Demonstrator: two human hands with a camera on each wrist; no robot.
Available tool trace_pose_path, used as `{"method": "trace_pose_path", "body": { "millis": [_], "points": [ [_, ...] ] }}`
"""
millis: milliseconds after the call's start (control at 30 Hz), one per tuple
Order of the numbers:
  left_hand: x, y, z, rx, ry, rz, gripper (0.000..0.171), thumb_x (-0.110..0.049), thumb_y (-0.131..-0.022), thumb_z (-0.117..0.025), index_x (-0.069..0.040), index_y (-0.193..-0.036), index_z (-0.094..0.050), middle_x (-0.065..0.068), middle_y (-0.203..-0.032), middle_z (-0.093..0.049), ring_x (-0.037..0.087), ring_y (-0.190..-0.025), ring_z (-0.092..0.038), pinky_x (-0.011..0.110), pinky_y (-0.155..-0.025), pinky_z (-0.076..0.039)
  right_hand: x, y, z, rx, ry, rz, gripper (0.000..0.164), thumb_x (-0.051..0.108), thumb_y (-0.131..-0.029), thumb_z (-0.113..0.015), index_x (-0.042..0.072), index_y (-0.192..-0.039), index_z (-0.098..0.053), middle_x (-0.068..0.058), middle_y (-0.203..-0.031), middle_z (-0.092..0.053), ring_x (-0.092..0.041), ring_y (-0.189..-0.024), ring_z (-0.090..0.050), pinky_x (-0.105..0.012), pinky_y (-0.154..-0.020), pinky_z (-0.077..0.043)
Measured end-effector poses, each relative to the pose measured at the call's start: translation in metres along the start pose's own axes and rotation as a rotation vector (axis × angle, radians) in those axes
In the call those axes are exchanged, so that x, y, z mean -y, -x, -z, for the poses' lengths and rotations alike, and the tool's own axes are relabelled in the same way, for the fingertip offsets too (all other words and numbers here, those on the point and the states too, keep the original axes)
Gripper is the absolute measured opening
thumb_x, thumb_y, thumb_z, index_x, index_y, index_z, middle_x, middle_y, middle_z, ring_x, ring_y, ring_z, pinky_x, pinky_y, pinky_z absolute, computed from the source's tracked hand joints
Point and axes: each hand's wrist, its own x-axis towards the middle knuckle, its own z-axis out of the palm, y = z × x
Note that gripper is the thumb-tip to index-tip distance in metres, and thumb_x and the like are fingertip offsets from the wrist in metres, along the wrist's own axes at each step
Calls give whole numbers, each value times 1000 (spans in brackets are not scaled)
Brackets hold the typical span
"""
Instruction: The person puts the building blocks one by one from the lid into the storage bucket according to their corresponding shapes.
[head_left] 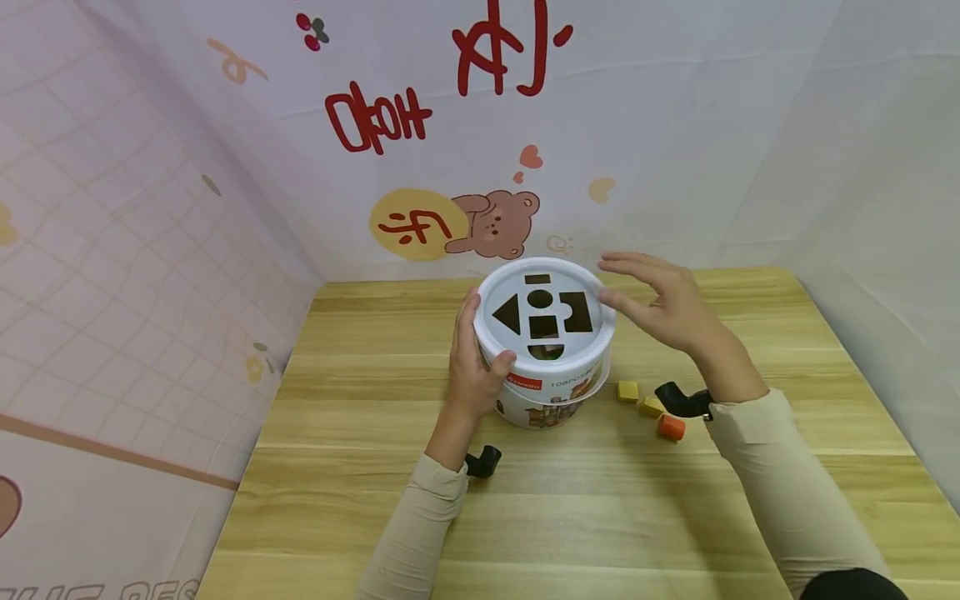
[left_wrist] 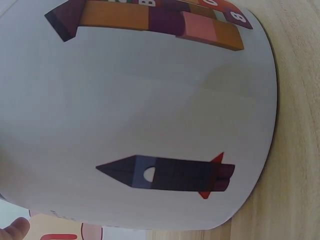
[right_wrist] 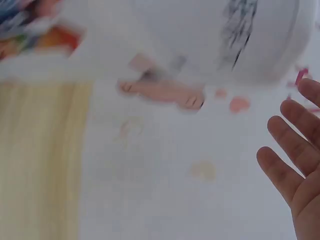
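A white bucket (head_left: 551, 385) with printed block pictures stands on the table. Its white lid (head_left: 487, 334) has several cut-out shapes, among them a triangle, a circle and a square. My left hand (head_left: 474, 375) grips the left side of the bucket, its thumb at the lid's front rim. Only a fingertip (left_wrist: 19, 229) of it shows in the left wrist view, beside the printed wall. My right hand (head_left: 663, 302) is spread at the lid's right edge, holding nothing. In the right wrist view its fingers (right_wrist: 295, 150) are extended and apart, below the blurred bucket.
Right of the bucket lie a yellow block (head_left: 627, 391), another yellow block (head_left: 652, 407) and an orange cylinder (head_left: 671, 427). The wooden table (head_left: 600, 517) meets a printed white cloth backdrop (head_left: 675, 125) behind and cloth at both sides.
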Motion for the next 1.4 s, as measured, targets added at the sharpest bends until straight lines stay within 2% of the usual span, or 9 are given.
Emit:
{"method": "trace_pose_path", "body": {
  "millis": [100,167,333,500,600,733,900,1200,1400],
  "points": [
    [0,0,0,-7,-5,3,105,-82,-89,-54,-12,-164,-31,16,-169,-30,26,-150,-38,53,-120,-35,-14,22,10,15,40,-93,43,4,-90,-82,5,-132,-73,-15,-137,-69,-39,-131,-60,-25,-112,-40],
    [1,0,0,-10,-9,3,105,-82,-89,-53,-12,-164,-31,18,-168,-30,27,-150,-38,54,-120,-35,-23,37,13,34,67,-142,43,6,-91,-81,6,-133,-72,-16,-136,-69,-40,-131,-61,-29,-110,-42],
    [-1,-1,0,1,-5,13,106,-83,-89,-53,-12,-164,-30,12,-169,-30,25,-150,-38,53,-121,-34,-44,75,9,61,112,-213,42,9,-91,-83,4,-132,-73,-17,-133,-71,-42,-127,-63,-16,-104,-41],
    [-1,-1,-1,3,-6,17,105,-83,-89,-53,-12,-164,-30,9,-169,-30,25,-150,-38,52,-121,-35,-62,108,-4,112,141,-262,43,13,-92,-83,4,-132,-72,-17,-132,-71,-42,-125,-64,-30,-104,-50],
    [-1,-2,-1,1,-4,11,104,-82,-89,-53,-13,-163,-31,13,-169,-30,26,-150,-38,53,-120,-35,-69,121,-12,138,141,-271,42,13,-93,-82,3,-132,-71,-18,-131,-71,-41,-123,-66,-37,-102,-51],
    [-1,-2,-1,0,-1,5,104,-82,-89,-54,-12,-163,-32,20,-168,-30,27,-150,-38,54,-120,-35,-73,133,-21,166,116,-292,40,12,-94,-80,2,-132,-71,-18,-132,-71,-42,-123,-66,-47,-101,-52],
    [-1,-1,-1,-5,-12,8,105,-83,-89,-52,-12,-163,-31,17,-168,-30,26,-150,-38,54,-120,-36,-76,139,-31,195,90,-317,41,16,-95,-80,0,-132,-70,-18,-132,-71,-44,-125,-63,-62,-101,-48],
    [-3,-2,-1,-3,-11,23,105,-83,-89,-53,-12,-163,-31,6,-170,-30,24,-150,-39,52,-120,-35,-82,149,-43,242,101,-324,40,14,-92,-83,-4,-127,-72,-21,-125,-73,-45,-120,-66,-63,-101,-49],
    [-3,-1,-1,-1,-5,27,104,-82,-89,-54,-12,-163,-32,10,-169,-30,25,-150,-38,53,-120,-35,-83,152,-48,285,110,-334,39,14,-92,-83,-5,-124,-73,-23,-125,-73,-45,-119,-67,-62,-101,-50]
  ]
}}
